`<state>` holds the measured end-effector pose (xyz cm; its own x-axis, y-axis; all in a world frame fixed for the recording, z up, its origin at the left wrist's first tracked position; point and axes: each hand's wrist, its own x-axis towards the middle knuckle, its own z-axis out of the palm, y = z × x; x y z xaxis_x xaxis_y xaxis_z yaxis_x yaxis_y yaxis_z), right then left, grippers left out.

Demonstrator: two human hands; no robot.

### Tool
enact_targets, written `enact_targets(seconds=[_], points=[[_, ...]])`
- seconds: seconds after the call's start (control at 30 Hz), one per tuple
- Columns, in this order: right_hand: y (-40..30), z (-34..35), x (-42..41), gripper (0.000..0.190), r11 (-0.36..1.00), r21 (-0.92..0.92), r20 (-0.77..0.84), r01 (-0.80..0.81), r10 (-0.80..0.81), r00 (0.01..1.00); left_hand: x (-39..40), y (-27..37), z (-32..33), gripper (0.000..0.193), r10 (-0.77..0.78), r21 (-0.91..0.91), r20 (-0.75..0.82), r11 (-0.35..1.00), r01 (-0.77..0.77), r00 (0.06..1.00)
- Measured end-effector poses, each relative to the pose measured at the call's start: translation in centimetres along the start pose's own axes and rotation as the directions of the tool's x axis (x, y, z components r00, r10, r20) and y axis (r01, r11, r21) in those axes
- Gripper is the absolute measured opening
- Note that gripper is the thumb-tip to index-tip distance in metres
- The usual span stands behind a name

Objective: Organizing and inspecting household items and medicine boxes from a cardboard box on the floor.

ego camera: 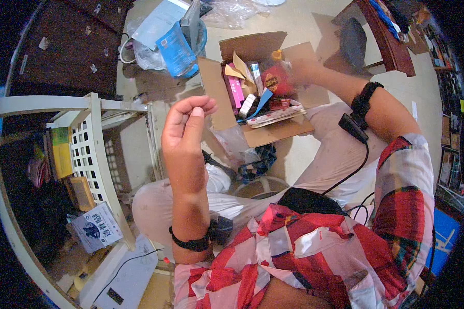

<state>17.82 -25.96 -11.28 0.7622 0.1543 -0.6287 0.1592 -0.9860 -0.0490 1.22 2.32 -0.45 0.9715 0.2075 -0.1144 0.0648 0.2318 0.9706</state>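
Observation:
An open cardboard box (219, 96) stands before me, its flaps spread. It holds a pink box (235, 90), torn brown paper (247, 83), a white and blue carton (256, 75), a blue strip (263, 101), a small red packet (279, 104) and a folded white, red-patterned item (275, 117). My right hand (303, 72), blurred, is over the box's right side, beside a red packet (275, 80) and a small orange-yellow thing (277, 55); its grip is unclear. Left of the box, my left hand (189, 123) is raised, fingers curled and thumb against them, nothing visible in it.
Blue and clear plastic bags (178, 52) lie beyond the box at the left. A white lattice-sided frame (94, 150) stands on my left. A dark round stool or seat (352, 42) is at the far right, near a reddish-brown wooden edge (394, 50). Shelves (446, 116) line the right rim.

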Motion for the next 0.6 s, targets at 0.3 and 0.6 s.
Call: enact_targets(seconds=[0.3,0.6], points=[[0.1,1.2,0.3,0.038,0.985,-0.049,-0.489,0.165,-0.168,0.856,-0.1,0.1,0.1,0.019,-0.008,-0.017,0.008,1.000,0.009,1.000],[-0.7,0.3,0.9,0.035,0.986,-0.164,-0.361,0.030,-0.088,0.928,-0.2,0.3,-0.1,0.020,-0.018,-0.005,0.009,1.000,0.018,1.000]])
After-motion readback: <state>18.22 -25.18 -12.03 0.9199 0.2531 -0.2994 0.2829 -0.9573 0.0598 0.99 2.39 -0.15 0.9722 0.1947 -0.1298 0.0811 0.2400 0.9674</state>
